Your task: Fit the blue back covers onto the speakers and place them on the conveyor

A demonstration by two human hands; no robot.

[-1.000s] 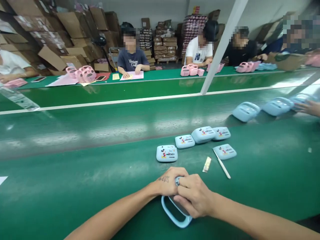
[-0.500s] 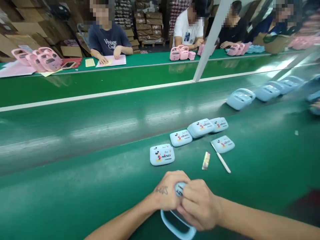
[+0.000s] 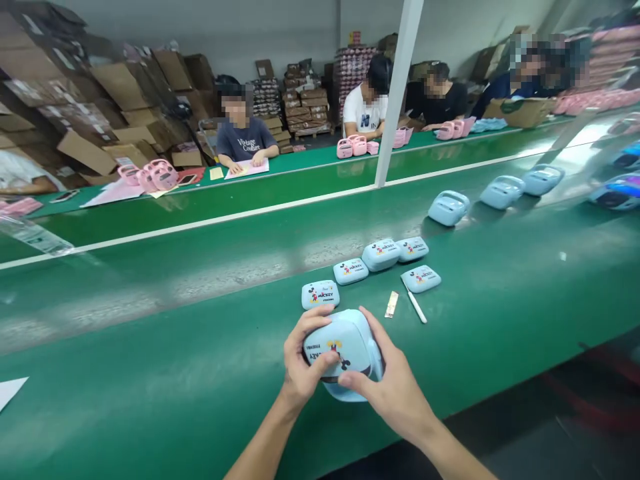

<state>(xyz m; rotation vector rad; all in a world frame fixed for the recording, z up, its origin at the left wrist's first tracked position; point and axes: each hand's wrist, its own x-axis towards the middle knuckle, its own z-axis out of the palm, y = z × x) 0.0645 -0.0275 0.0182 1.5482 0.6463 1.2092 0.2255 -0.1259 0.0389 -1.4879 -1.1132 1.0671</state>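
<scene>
A light blue case [image 3: 345,337] with a cartoon mouse print is held over the green surface, its print upside down. My left hand [image 3: 303,357] grips its left side, thumb on the printed face. On its right side my right hand [image 3: 393,380] is wrapped round the edge, thumb at the near rim. Just beyond lie printed blue lids, among them a left one [image 3: 320,295], a second [image 3: 351,271] and a thicker one [image 3: 381,255]. A white-handled tool [image 3: 417,307] touches another lid [image 3: 423,279]; a small wrapped strip [image 3: 391,305] is beside it.
Several blue cases with handles [image 3: 449,208] stand farther right on the green belt [image 3: 250,247]. A slanting white post [image 3: 397,93] rises from the far side. Across the belt, people sit at a green table with pink cases [image 3: 163,175]. A white sheet [image 3: 11,391] is at the left edge.
My hands have shifted from a tight clasp low on the case to its two sides, and its printed face now shows. The camera view has tilted up and turned left.
</scene>
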